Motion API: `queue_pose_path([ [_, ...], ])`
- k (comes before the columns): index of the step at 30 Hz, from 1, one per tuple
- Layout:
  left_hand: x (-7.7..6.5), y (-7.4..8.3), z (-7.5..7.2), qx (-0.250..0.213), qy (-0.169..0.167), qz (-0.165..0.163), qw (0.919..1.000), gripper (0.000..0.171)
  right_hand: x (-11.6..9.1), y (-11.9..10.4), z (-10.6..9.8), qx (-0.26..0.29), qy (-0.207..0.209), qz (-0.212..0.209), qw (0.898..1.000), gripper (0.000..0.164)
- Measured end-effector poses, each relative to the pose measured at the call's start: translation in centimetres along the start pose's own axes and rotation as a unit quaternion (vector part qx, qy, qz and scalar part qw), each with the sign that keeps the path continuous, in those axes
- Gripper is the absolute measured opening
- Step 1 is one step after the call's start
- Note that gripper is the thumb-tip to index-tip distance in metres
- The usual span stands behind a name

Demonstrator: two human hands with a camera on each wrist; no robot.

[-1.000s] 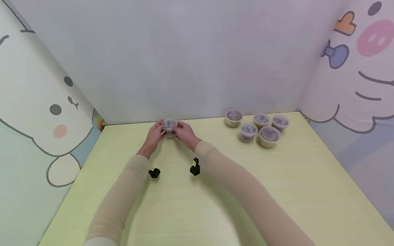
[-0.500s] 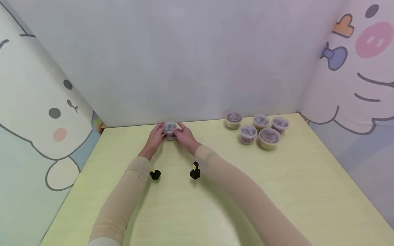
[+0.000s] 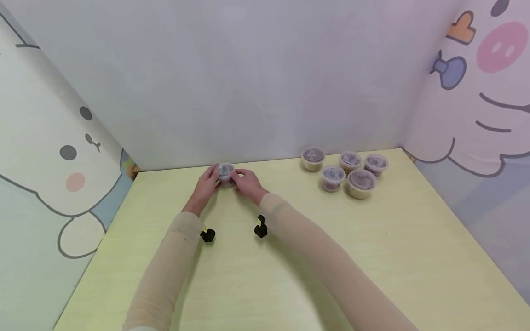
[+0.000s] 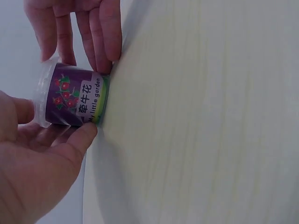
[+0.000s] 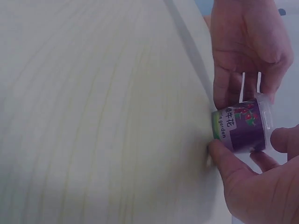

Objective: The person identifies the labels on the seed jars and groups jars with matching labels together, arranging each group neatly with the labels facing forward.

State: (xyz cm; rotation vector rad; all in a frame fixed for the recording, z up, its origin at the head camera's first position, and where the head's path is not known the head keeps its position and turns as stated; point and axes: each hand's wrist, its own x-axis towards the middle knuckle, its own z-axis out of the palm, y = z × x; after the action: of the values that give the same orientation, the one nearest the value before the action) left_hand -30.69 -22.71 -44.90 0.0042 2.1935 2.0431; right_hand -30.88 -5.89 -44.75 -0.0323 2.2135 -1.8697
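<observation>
Head camera looks down; close wrist cameras share the cup (image 4: pixel 72 95).

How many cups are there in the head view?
6: one cup between the left hand and right hand; at the table's right, the back-left cup, back-middle cup, back-right cup, front-left cup and front-right cup.

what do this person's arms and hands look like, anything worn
The long beige fabric left sleeve and matching right sleeve run to the wrists. A small black angular device with yellow marking shows near each wrist. The left hand and right hand are ungloved.
</observation>
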Motion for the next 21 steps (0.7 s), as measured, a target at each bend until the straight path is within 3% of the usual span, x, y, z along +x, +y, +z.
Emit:
queue_pose_path([
  [10,-0.05,-0.05,0.12,-0.004,0.016,-0.01,0.9998,0.052,0.24,-0.34,-0.11,-0.006,-0.005,0.018,1.0,0.045],
  [21,-0.32,0.4,0.55,-0.004,0.033,-0.031,0.999,0.052,0.06,-0.65,-0.13,0.023,-0.01,0.041,0.999,0.043],
])
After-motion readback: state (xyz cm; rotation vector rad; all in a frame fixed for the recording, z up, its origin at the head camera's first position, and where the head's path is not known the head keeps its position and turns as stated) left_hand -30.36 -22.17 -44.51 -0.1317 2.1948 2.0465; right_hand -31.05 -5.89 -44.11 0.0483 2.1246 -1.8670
